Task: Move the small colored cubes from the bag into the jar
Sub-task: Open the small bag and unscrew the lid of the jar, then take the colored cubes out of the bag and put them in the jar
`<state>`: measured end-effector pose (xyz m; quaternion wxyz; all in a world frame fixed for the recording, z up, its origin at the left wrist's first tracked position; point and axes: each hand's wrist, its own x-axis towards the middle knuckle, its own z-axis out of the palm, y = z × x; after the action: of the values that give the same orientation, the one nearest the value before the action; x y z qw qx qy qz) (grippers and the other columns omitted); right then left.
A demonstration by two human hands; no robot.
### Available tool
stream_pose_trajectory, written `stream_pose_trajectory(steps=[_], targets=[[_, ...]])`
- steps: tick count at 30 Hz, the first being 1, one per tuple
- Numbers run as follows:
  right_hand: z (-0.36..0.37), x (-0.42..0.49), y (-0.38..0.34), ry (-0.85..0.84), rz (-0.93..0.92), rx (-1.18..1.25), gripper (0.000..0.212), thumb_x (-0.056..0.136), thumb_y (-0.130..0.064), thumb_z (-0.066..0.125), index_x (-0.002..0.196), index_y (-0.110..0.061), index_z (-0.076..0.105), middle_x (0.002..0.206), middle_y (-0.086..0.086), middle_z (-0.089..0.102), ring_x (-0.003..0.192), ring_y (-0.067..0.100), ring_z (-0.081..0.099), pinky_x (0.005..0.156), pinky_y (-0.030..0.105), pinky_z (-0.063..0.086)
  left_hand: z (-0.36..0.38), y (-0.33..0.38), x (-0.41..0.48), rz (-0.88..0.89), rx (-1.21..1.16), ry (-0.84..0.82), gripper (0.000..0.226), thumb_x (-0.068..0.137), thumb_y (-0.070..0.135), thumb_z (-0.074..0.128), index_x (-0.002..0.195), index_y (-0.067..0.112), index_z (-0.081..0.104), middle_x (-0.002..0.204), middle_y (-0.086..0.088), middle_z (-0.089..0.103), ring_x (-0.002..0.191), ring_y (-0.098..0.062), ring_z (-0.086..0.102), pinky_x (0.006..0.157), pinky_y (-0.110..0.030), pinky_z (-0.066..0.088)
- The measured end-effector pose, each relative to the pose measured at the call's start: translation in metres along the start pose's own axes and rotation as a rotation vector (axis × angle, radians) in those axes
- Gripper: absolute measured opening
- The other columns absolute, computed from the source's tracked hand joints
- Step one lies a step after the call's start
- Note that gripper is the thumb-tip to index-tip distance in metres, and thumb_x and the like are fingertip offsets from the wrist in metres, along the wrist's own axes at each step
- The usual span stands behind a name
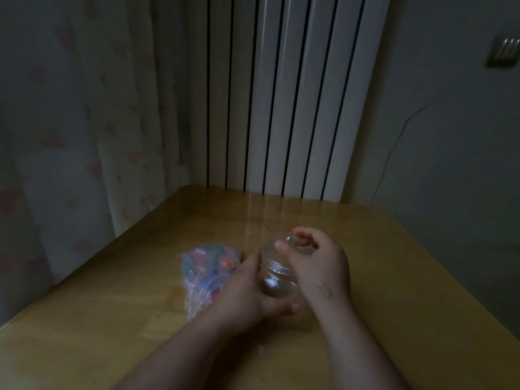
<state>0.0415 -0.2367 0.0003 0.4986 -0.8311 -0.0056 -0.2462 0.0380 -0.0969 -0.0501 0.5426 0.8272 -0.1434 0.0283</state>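
A clear glass jar (277, 280) stands upright on the wooden table (380, 277), a little right of centre. My left hand (244, 294) wraps around the jar's body from the left. My right hand (315, 263) grips the clear glass lid (284, 244) by its knob, and the lid sits tilted at the jar's mouth. A transparent plastic bag (205, 277) with several small colored cubes lies flat on the table just left of the jar, partly behind my left hand. The jar looks to hold no cubes.
The table's left edge runs beside a pale curtain (78, 136) with pink hearts. A white ribbed radiator (281, 94) stands behind the table's far edge. A grey wall with a socket plate (503, 50) lies to the right.
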Motion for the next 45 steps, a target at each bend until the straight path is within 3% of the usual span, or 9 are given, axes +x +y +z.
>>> stream_pose_trajectory(steps=[4, 9, 13, 17, 21, 30, 34, 39, 45], targets=[[-0.003, -0.001, -0.002, -0.021, -0.006, 0.002, 0.031, 0.079, -0.035, 0.074, 0.108, -0.030, 0.067, 0.099, -0.012, 0.066, 0.096, 0.006, 0.058, 0.066, 0.012, 0.038, 0.000, 0.001, 0.000, -0.018, 0.007, -0.008, 0.095, 0.058, 0.035, 0.093, 0.137, 0.040, 0.041, 0.122, 0.019, 0.061, 0.106, 0.009, 0.060, 0.081, -0.008, 0.047], [-0.007, 0.000, -0.005, 0.031, 0.005, 0.086, 0.029, 0.081, -0.033, 0.072, 0.110, -0.027, 0.069, 0.103, -0.010, 0.066, 0.098, 0.007, 0.059, 0.077, 0.020, 0.044, 0.001, 0.002, -0.001, -0.043, 0.025, -0.010, 0.099, 0.057, 0.039, 0.093, 0.139, 0.041, 0.038, 0.125, 0.021, 0.060, 0.115, 0.003, 0.058, 0.089, -0.012, 0.046], [-0.014, 0.002, -0.005, 0.109, 0.032, 0.141, 0.032, 0.084, -0.032, 0.069, 0.116, -0.025, 0.066, 0.107, -0.009, 0.065, 0.101, 0.008, 0.058, 0.068, 0.010, 0.039, 0.001, 0.009, -0.003, -0.057, 0.068, 0.009, 0.101, 0.060, 0.036, 0.092, 0.139, 0.049, 0.032, 0.136, 0.023, 0.051, 0.121, 0.004, 0.050, 0.092, -0.007, 0.040], [-0.021, 0.009, -0.001, 0.184, 0.096, 0.170, 0.033, 0.087, -0.029, 0.067, 0.119, -0.021, 0.064, 0.110, -0.005, 0.066, 0.097, 0.009, 0.058, 0.065, 0.010, 0.037, 0.003, 0.017, -0.007, -0.085, 0.159, 0.070, 0.126, 0.061, 0.044, 0.089, 0.157, 0.036, 0.007, 0.162, 0.007, 0.023, 0.145, -0.016, 0.029, 0.117, -0.041, 0.033], [-0.022, 0.016, 0.009, 0.283, 0.166, 0.174, 0.032, 0.088, -0.026, 0.067, 0.118, -0.016, 0.065, 0.114, 0.003, 0.068, 0.098, 0.014, 0.061, 0.076, 0.020, 0.039, 0.005, 0.016, -0.006, -0.097, 0.168, 0.109, 0.118, 0.060, 0.044, 0.089, 0.154, 0.036, 0.020, 0.156, 0.007, 0.033, 0.139, -0.016, 0.038, 0.113, -0.040, 0.039], [-0.020, 0.021, 0.029, 0.311, 0.280, 0.028, 0.031, 0.092, -0.023, 0.061, 0.121, -0.014, 0.061, 0.121, 0.005, 0.064, 0.108, 0.023, 0.060, 0.078, 0.022, 0.035, 0.005, 0.024, -0.008, -0.116, 0.203, 0.137, 0.112, 0.060, 0.043, 0.090, 0.153, 0.035, 0.026, 0.153, 0.007, 0.039, 0.136, -0.015, 0.040, 0.111, -0.039, 0.040], [-0.019, 0.024, 0.040, 0.261, 0.366, -0.072, 0.031, 0.093, -0.016, 0.055, 0.124, -0.012, 0.060, 0.122, 0.006, 0.063, 0.111, 0.025, 0.059, 0.078, 0.021, 0.034, 0.005, 0.029, -0.010, -0.153, 0.208, 0.136, 0.115, 0.061, 0.041, 0.090, 0.155, 0.034, 0.022, 0.157, 0.006, 0.035, 0.140, -0.017, 0.036, 0.113, -0.039, 0.038], [-0.007, 0.022, 0.052, 0.078, 0.412, -0.200, 0.026, 0.088, -0.007, 0.055, 0.110, -0.009, 0.068, 0.111, 0.010, 0.069, 0.104, 0.029, 0.063, 0.074, 0.023, 0.042, 0.007, 0.043, -0.015, -0.181, 0.210, 0.150, 0.128, 0.067, 0.034, 0.088, 0.158, 0.029, -0.002, 0.165, 0.001, 0.017, 0.150, -0.022, 0.017, 0.118, -0.041, 0.027], [-0.009, 0.022, 0.046, -0.015, 0.418, -0.210, 0.040, 0.087, -0.008, 0.054, 0.127, -0.007, 0.060, 0.131, 0.014, 0.060, 0.122, 0.029, 0.054, 0.096, 0.026, 0.041, 0.006, 0.047, -0.021, -0.183, 0.048, 0.227, 0.119, 0.065, 0.054, 0.081, 0.156, 0.038, 0.005, 0.164, 0.002, 0.021, 0.147, -0.023, 0.026, 0.114, -0.051, 0.035]])
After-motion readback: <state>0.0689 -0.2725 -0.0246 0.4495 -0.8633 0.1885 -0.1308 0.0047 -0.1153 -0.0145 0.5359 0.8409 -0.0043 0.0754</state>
